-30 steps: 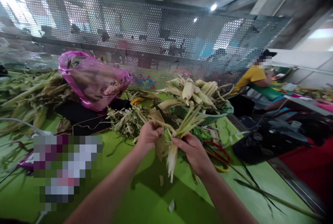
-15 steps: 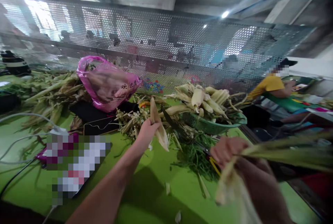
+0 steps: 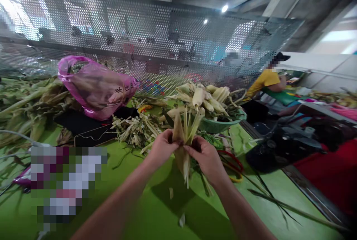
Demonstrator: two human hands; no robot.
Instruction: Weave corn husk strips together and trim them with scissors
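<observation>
In the middle of the view, my left hand pinches a pale brown corn husk leaf that stands upright, pointed end up. My right hand meets it from the other side, thumb and finger closed on greenish-yellow corn husk strips. The two lots of husk lie against each other between my hands, and their lower ends hang above the green table. Just behind stands a green basin heaped with husk-wrapped corn. Right of my right hand lies a tool with red and yellow loop handles, partly hidden.
A pink plastic bag and a pile of husks sit at the left. Husk scraps lie behind my left hand. A perforated metal screen runs along the back. A person in yellow sits at the right beyond dark equipment.
My right hand has come in from the right with husk and now meets my left hand. The long leaves trailing from it are out of its grip. The view has turned right.
</observation>
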